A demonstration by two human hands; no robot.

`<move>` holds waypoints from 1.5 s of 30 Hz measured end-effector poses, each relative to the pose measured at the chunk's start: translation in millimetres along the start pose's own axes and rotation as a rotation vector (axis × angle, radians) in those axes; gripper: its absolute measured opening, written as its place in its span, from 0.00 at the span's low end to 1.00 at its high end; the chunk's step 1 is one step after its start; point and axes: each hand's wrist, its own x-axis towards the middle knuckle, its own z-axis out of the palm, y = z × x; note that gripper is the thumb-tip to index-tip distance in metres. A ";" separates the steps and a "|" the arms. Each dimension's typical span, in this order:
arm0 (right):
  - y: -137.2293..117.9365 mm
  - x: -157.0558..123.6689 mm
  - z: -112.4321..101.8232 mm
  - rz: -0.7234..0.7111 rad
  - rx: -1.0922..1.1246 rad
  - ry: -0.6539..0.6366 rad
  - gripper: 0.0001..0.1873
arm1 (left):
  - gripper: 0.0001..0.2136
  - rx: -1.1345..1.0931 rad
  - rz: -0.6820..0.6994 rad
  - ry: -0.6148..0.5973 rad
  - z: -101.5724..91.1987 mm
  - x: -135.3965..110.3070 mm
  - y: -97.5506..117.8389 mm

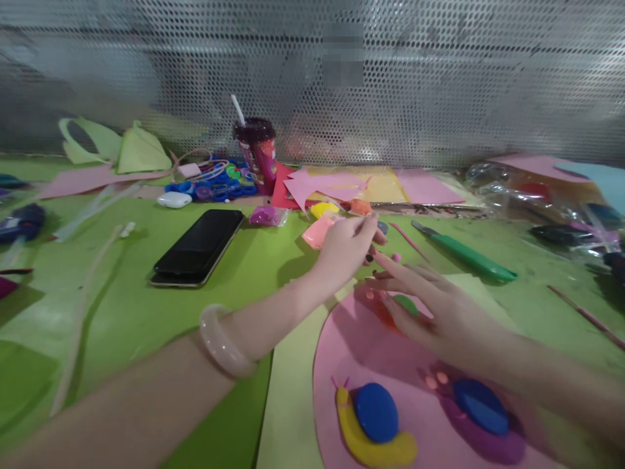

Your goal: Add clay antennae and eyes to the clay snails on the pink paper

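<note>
My left hand [349,242] reaches in with curled fingers; what they hold, if anything, is hidden. My right hand [434,303] is stretched out with its fingers apart, its fingertips close to the left hand. A tiny dark ball [370,258] shows between the two hands; which one touches it I cannot tell. Below them lies a round pink paper [342,339] on a pale sheet [290,391]. On it sit a yellow clay snail with a blue shell [375,412], a purple clay snail with a blue shell [481,407], and a green-shelled clay piece [406,304], partly covered by my right hand.
A phone [200,247] lies on the green table, with an earbud case [174,199] behind it. Clay packets, such as a purple one [267,215], lie beyond my hands. A lidded cup [258,153] stands before the perforated metal screen [415,85]. A green-handled knife [469,254] rests at right.
</note>
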 end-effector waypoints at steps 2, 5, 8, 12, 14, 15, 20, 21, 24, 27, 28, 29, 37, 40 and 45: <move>-0.2 0.7 -2.9 0.044 0.035 -0.003 0.28 | 0.19 0.276 0.218 0.124 -10.0 3.5 -1.2; 1.0 2.3 -5.0 0.173 0.115 0.005 0.24 | 0.17 0.645 0.472 0.237 -26.6 10.1 -8.3; 4.6 4.1 -4.1 0.377 0.222 0.026 0.21 | 0.19 0.830 0.301 0.367 -34.3 14.2 -20.4; 13.2 6.0 -1.5 0.531 0.314 0.073 0.20 | 0.32 1.037 0.144 0.369 -29.1 10.9 -31.2; 17.1 6.8 -1.1 0.555 0.313 0.103 0.20 | 0.31 1.100 0.111 0.372 -25.3 7.5 -31.9; 18.4 7.3 -1.2 0.562 0.312 0.109 0.19 | 0.29 1.121 0.098 0.369 -24.1 6.2 -31.6; 19.3 8.1 -1.3 0.563 0.304 0.094 0.19 | 0.21 1.031 0.061 0.344 -24.4 7.4 -32.1; 19.0 7.7 -1.0 0.559 0.306 0.092 0.19 | 0.19 0.987 0.062 0.351 -25.1 9.1 -32.5; 18.8 6.2 0.3 0.538 0.337 0.113 0.19 | 0.17 0.819 0.155 0.357 -25.8 14.1 -31.3; 19.8 5.0 1.6 0.527 0.345 0.169 0.15 | 0.14 0.634 0.336 0.238 -22.6 14.8 -24.5; 20.3 4.7 1.9 0.523 0.338 0.198 0.13 | 0.13 0.608 0.385 0.183 -20.7 13.4 -21.3; 20.9 4.4 2.1 0.512 0.327 0.237 0.12 | 0.12 0.608 0.433 0.128 -18.4 11.3 -18.1; 26.3 -0.2 4.3 0.291 0.169 0.359 0.07 | 0.13 0.790 0.805 -0.107 -4.4 -6.5 -4.6; 27.3 0.0 5.9 0.316 0.121 0.347 0.09 | 0.15 0.825 0.846 -0.049 -4.5 -4.6 -6.8; 21.3 5.6 2.9 0.405 0.241 0.199 0.11 | 0.14 0.985 0.930 -0.052 -5.7 -5.7 -8.0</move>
